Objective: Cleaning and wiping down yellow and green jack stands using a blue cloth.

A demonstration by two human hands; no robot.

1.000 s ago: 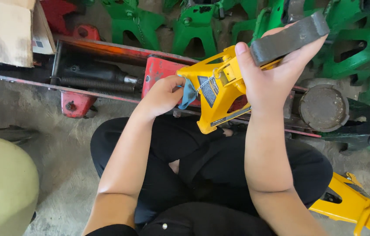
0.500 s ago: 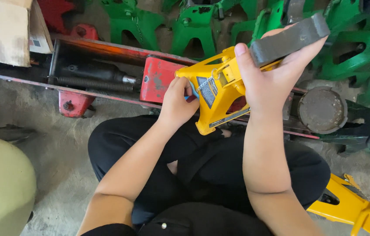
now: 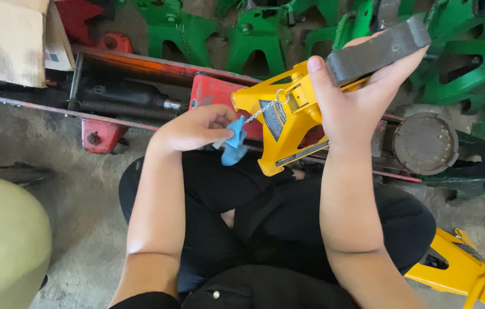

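Here, right hand [image 3: 363, 97] gripping yellow jack stand [image 3: 288, 123], left hand [image 3: 194, 129] pinching blue tag [image 3: 234, 146]

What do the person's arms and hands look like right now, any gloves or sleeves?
Both hands are bare: no gloves on the left hand or the right hand, and no rings, watch or wristbands show. Both forearms are uncovered down to the bottom edge of the picture, so no sleeves are visible. The fingernails are short and unpainted. The person wears black trousers and a black top with a small pale button.
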